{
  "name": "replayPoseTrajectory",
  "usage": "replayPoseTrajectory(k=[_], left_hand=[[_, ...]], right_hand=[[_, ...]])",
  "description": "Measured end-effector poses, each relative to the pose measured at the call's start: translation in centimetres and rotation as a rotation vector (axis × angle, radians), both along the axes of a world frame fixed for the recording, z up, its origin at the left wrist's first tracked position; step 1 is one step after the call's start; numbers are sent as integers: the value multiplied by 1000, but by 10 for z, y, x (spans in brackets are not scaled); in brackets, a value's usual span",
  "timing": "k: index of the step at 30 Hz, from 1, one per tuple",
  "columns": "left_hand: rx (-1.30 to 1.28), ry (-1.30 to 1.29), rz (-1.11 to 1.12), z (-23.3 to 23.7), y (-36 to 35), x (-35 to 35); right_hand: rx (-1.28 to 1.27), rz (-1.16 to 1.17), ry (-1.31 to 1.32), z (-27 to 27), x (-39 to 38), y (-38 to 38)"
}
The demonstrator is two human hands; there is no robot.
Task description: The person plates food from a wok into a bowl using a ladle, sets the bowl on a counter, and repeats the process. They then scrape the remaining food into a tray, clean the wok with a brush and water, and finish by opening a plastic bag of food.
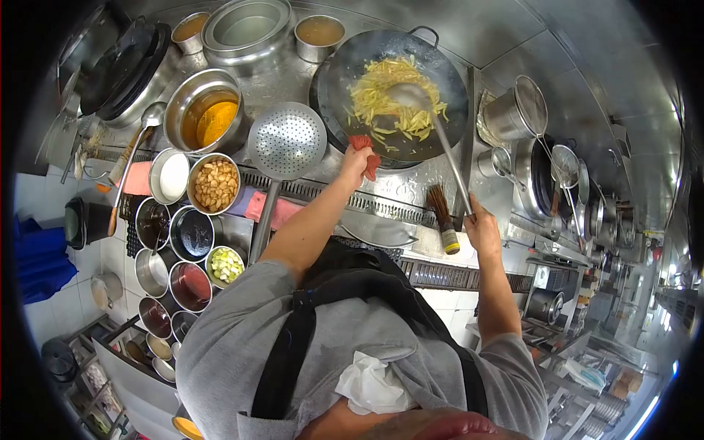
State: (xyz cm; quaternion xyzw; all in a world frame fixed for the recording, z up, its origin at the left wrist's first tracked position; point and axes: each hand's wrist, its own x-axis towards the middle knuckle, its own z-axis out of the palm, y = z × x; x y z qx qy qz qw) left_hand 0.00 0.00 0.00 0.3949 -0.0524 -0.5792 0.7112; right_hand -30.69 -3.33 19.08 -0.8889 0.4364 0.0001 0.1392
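Observation:
My left hand point(355, 163) is closed on a folded red cloth point(372, 163) at the near left rim of a dark wok point(456, 81). The cloth covers whatever part of the wok it grips. My right hand point(482, 226) is wrapped around the end of a long metal ladle point(452, 160). The ladle's bowl lies among pale yellow-green shredded strips point(389, 77) in the wok. Just left of my right hand lies a bamboo wok brush point(444, 224). A perforated metal skimmer point(287, 139) lies to the left of the wok.
At left stand a pot of orange oil point(213, 121), a bowl of brown chunks point(215, 183) and several seasoning containers. A metal pot point(246, 33) and a cup of brown liquid point(320, 33) stand behind. Strainers point(529, 103) and more pans line the right side.

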Motion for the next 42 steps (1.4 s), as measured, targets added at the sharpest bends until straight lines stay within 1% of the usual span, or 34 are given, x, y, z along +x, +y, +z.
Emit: replayPoseTrajectory(k=[2,3,5,7,9,10,12,13,14,15,16,17,18,19,20,21,22,23,24,25,27,29,30,32,33,34,35,36,37,38,39,40,41,42], left_hand=[[79,-87,126,4,-3,-22],[75,-200,141,12,-4,36],[179,-218,92,30,0,10],[158,-229,134,31,10,0],[236,-280,-11,27,31,12],[239,-285,3,27,46,12],[367,-1122,151,22,99,14],[600,-1058,159,-27,143,16],[841,-1151,109,-17,162,9],[780,-1257,138,-39,186,13],[718,-1361,158,-59,202,13],[730,-1369,171,-52,201,10],[755,-1328,235,-41,199,8],[782,-1283,303,-35,197,6],[773,-1174,328,-52,199,12],[794,-1176,346,-48,197,12],[969,-1296,209,-39,198,11],[1144,-1397,55,-32,200,6],[1278,-1340,28,-23,196,-1],[1296,-1332,35,-30,197,0],[1224,-1367,151,-49,199,0],[1241,-1322,135,-35,198,-2],[1252,-1279,120,-30,200,-3],[1294,-1194,75,-26,204,0],[1259,-1132,102,-22,205,3],[1235,-1062,144,-15,209,0],[1170,-1246,276,6,208,-14],[1160,-1156,480,52,209,-35],[1024,-1070,490,80,218,-41],[1038,-1032,600,47,240,-36],[1007,-1196,801,32,263,-38],[1116,-1002,743,72,288,-49],[1058,-982,848,78,317,-45],[938,-964,1004,89,350,-47]], right_hand=[[10,-156,-94,4,-2,-4],[22,-145,-207,-36,48,-9],[-210,-253,-177,-49,53,-16],[-268,-184,-156,-57,66,-23],[476,-367,-474,-57,80,-27],[633,-344,-606,-57,76,-30],[667,-328,-610,-20,70,-29],[700,-302,-610,-8,63,-38],[575,-242,-537,-17,52,-54],[584,-217,-545,-25,50,-70],[280,-98,-402,-31,49,-86],[-27,13,-261,-39,48,-104],[-99,30,-230,-56,48,-125],[-93,48,-239,-63,50,-135],[-63,55,-258,-71,53,-143],[-30,63,-275,-77,56,-150],[155,39,-264,-80,62,-153],[173,61,-263,-78,58,-155],[420,50,-327,-62,51,-151],[662,34,-389,-54,43,-148],[679,17,-425,-56,9,-147],[505,-27,-338,-47,-16,-146],[511,-12,-330,-43,-21,-147],[99,116,-195,-38,-23,-151],[102,150,-198,-43,-23,-153],[18,154,-144,-56,-20,-156],[-66,187,-98,-72,-11,-158],[-68,196,-119,-96,-10,-159],[-106,207,-147,-110,-8,-155],[-76,226,-213,-127,-4,-154],[-72,261,-114,-124,1,-146],[-103,316,-138,-137,2,-149],[-49,306,-120,-145,6,-152],[-70,428,-257,-139,13,-150]])
